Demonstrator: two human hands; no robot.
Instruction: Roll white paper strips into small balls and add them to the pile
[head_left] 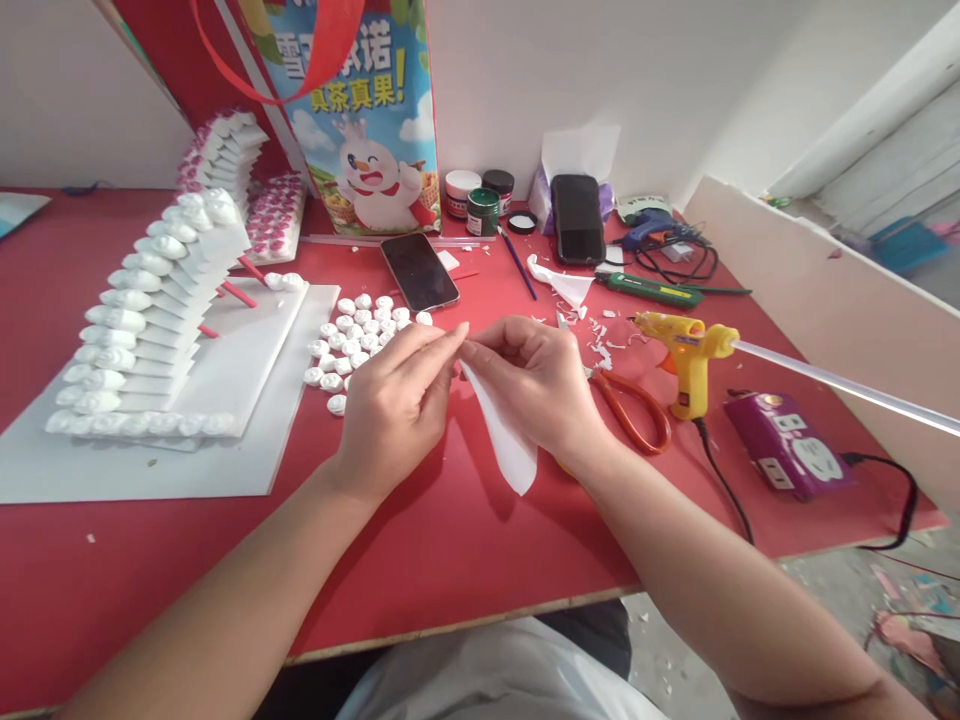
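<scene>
Both hands meet over the middle of the red table, their fingertips together at the top end of a white paper strip (501, 428). My right hand (529, 375) is closed, pinching the strip between thumb and fingers; its loose end hangs down toward me. My left hand (401, 400) is closed too, its fingertips pressed against the same end; what lies under them is hidden. Just beyond my left hand is a cluster of small rolled white paper rosettes (352, 345). Orange-handled scissors (634, 410) lie right of my right hand, partly covered by it.
On the left, a curved white model edged with rosettes (150, 320) stands on white boards (300, 400). A yellow glue gun (686, 360) with a long glue stick and a purple power strip (787, 445) are at right. Behind are phones (420, 272), paint jars (482, 212) and a gift bag (375, 130).
</scene>
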